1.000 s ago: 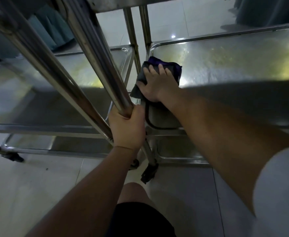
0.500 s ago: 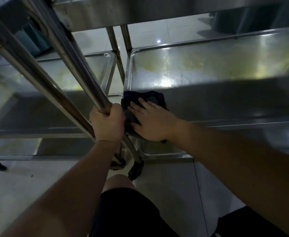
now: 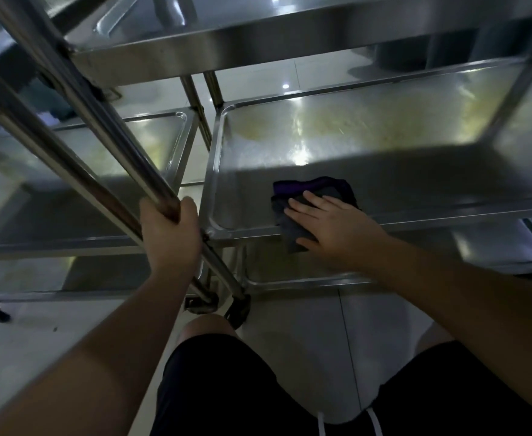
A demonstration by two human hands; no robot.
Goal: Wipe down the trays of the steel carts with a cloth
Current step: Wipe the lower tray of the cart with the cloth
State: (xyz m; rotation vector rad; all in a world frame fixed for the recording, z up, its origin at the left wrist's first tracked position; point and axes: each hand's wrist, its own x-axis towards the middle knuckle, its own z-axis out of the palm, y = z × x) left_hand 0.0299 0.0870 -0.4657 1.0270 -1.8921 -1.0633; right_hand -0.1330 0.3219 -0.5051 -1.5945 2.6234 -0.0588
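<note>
The right hand [image 3: 334,229] lies flat with its fingers [image 3: 305,204] straight and a little spread, pressing down on the cloth [image 3: 313,191]. It does not curl round the cloth; it just pushes on it. The cloth is dark grey with a purple edge on its far side. It is folded and a bit bunched up. Part of it pokes out past the fingertips, and part of it hangs over the near rim under the palm.

The cloth is in the middle tray [image 3: 368,143] of the right cart, close to the tray's near left corner. Only the cloth and the hand are in this tray. The tray is shiny steel with a raised rim. Beyond the fingertips the steel has yellowish smears and a bright spot of light.

The left hand [image 3: 167,237] is left of the cloth and apart from it. Its fingers are wrapped tight round a slanted steel post [image 3: 101,121] of the cart.

Under the right hand there is a lower tray [image 3: 290,278], and above is a top tray [image 3: 258,36]. Left of the left hand stands another cart with its own tray [image 3: 138,143]. Nearer the person are black shorts [image 3: 227,388], a bare knee, and a pale tiled floor [image 3: 321,325].
</note>
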